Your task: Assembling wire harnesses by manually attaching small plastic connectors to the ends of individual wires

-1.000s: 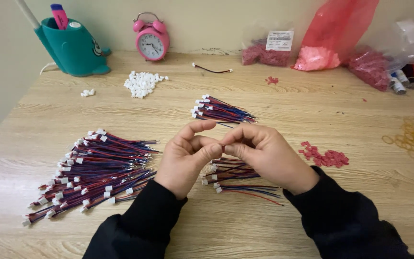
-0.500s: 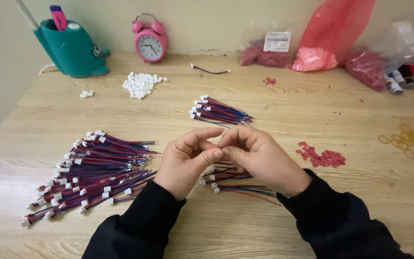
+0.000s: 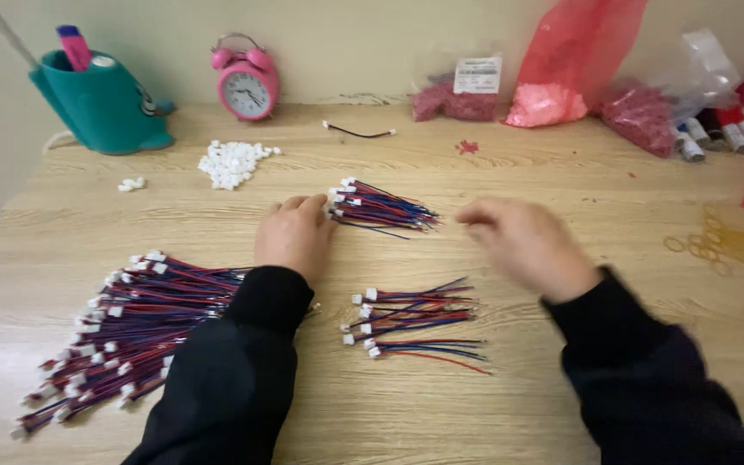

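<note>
Nearest the front edge of the counter point(image 3: 510, 413), two black sleeves reach forward. Between them lies a small loose bundle of wires point(image 3: 415, 323); a large heap of wires point(image 3: 122, 331) spreads toward the left front corner. The left hand point(image 3: 296, 234) lies palm down, fingers loosely curled, its fingertips touching the white-plug end of the middle bundle of wires point(image 3: 381, 207). The right hand point(image 3: 523, 245), blurred, hovers just right of that bundle; whether it grips anything cannot be told. A pink alarm clock point(image 3: 247, 83) stands at the far edge.
</note>
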